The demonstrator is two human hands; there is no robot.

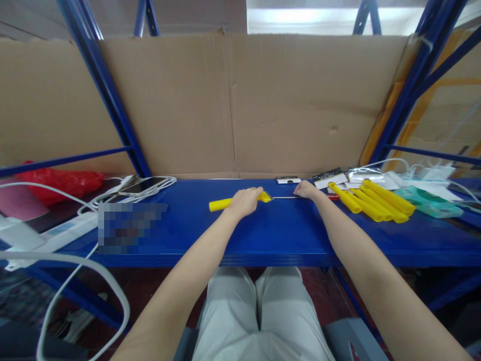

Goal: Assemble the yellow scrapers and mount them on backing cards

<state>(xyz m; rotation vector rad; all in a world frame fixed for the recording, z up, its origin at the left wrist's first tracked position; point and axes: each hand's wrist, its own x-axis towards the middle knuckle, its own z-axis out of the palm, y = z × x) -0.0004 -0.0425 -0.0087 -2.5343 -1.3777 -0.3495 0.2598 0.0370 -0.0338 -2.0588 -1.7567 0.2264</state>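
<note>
My left hand is wrapped around a yellow plastic handle, whose round end sticks out to the left and whose angled head shows on the right. A thin metal shaft runs from that head to my right hand, closed on a screwdriver. Part of a red grip shows past the right hand; most of the grip is hidden. Whether the shaft's tip sits in the head or only touches it, I cannot tell. Beside my right forearm lie several similar yellow handles.
Behind the right hand are black-and-white cards and a small box. A green plastic package lies at right. On the left are a phone, white cables, a power strip and a red bag. Cardboard stands behind the blue table.
</note>
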